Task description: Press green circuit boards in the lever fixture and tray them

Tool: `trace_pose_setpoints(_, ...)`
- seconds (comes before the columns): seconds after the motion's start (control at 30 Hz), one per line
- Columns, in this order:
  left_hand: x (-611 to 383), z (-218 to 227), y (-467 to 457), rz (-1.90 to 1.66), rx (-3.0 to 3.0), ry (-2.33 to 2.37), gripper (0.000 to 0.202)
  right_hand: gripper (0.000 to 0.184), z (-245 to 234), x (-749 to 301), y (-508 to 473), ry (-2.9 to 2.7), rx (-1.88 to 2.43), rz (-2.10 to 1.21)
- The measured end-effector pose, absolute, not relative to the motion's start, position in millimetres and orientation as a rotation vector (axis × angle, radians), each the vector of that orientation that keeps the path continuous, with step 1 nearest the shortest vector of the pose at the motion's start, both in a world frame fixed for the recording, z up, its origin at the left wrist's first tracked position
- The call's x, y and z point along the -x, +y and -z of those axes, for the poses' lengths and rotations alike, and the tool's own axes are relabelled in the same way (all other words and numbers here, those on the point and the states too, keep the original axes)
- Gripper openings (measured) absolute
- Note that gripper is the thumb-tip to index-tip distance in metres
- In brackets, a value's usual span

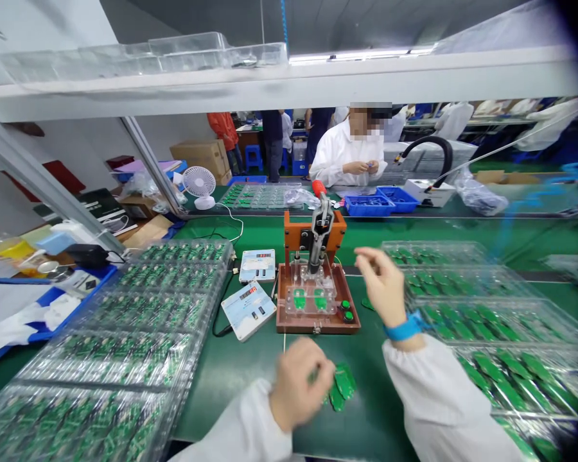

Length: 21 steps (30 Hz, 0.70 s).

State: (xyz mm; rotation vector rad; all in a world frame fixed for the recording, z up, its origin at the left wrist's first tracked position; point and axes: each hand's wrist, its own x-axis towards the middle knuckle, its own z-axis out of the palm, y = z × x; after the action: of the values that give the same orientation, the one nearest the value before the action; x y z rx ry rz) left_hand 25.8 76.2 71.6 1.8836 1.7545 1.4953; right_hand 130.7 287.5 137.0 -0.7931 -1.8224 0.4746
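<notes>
**Closed Up Over the Work**

The left hand (298, 385) had its fingers curled beside small green circuit boards (343, 387) lying on the green bench mat (250, 410); blur hid whether they pinched one. The right hand (381, 285), raised beside a toggle-clamp fixture (313, 276), had its fingertips (366, 256) pressed together, nothing visible between them. Plastic trays of boards (491, 327) flanked both.

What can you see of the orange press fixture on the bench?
It is an orange-framed press fixture on a brown base, standing on a green bench mat. A metal lever press sits above a clear acrylic block holding two green parts; two round green buttons sit front right. The raised right hand is beside it, apart.
</notes>
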Motion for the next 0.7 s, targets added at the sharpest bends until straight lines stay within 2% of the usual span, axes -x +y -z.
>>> trace_pose_setpoints(0.1,27,-84,96,-1.44,-1.79,2.132,0.022,0.03,-95,-132,262,-2.029,0.753,-0.486)
trace_pose_setpoints(0.2,55,-85,118,-1.212,-1.904,2.272,0.031,0.029,-78,-119,245,-2.131,0.728,-0.52)
trace_pose_setpoints(0.3,56,-80,131,-1.098,-1.977,2.28,0.03,0.027,-79,-111,241,-2.16,0.743,-0.576)
trace_pose_setpoints(0.57,52,-80,119,-1.492,-1.784,2.178,0.018,0.021,-89,-128,223,-2.028,0.744,-0.946)
trace_pose_setpoints(0.7,31,-74,93,-1.513,-1.766,2.076,0.026,0.021,-93,-148,189,-1.973,0.746,-1.044)
